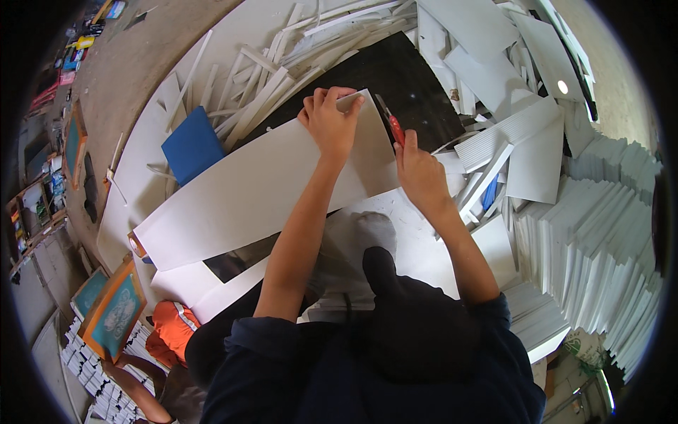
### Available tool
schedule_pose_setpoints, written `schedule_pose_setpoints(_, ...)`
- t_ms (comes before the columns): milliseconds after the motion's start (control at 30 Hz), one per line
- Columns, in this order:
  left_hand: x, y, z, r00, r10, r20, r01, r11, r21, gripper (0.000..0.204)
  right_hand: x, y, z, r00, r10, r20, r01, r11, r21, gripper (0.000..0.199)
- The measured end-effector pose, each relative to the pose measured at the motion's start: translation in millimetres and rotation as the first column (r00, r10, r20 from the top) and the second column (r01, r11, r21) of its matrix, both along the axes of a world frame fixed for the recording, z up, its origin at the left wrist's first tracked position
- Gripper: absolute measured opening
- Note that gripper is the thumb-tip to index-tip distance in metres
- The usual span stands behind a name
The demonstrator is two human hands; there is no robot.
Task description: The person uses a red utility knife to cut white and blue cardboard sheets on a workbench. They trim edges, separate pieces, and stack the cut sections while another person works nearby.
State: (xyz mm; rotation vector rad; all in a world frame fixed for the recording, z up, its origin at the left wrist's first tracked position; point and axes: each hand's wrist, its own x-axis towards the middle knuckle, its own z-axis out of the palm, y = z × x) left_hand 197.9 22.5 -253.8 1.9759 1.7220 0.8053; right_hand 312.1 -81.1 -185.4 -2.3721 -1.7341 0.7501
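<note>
My right hand is closed round a red utility knife, its blade pointing away from me just beyond the right end of a long white sheet. With fingers curled over the far edge and the thumb near the corner, my left hand grips that same sheet. Its right end lies over a black board, and the rest stretches to the lower left. Whether the blade touches anything I cannot tell.
Offcut strips lie heaped along the far side, by a blue square panel. Tall stacks of white sheets stand at the right. Lower left, another person's arm is near an orange-framed screen.
</note>
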Motion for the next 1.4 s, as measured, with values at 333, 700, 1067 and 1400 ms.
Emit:
schedule_pose_setpoints(333,1.0,14.3,7.2,0.999,0.024,0.033,-0.017,0.975,-0.224,0.015,-20.5,22.8,-11.1,0.995,0.011,0.099,-0.020,0.996,0.090,0.018)
schedule_pose_setpoints(700,1.8,15.5,9.0,0.999,0.040,0.024,-0.032,0.970,-0.241,0.016,-24.2,31.9,-6.4,0.969,0.081,0.233,-0.099,0.993,0.068,0.017)
schedule_pose_setpoints(1067,1.6,14.4,11.5,0.999,0.026,0.035,-0.018,0.973,-0.229,0.015,-18.9,32.8,-12.6,0.978,0.036,0.207,-0.056,0.994,0.092,0.018)
schedule_pose_setpoints(1400,0.7,13.5,7.1,0.999,0.011,0.032,-0.005,0.984,-0.180,0.012,-15.1,31.3,-13.5,0.994,-0.067,0.085,0.063,0.997,0.049,0.019)
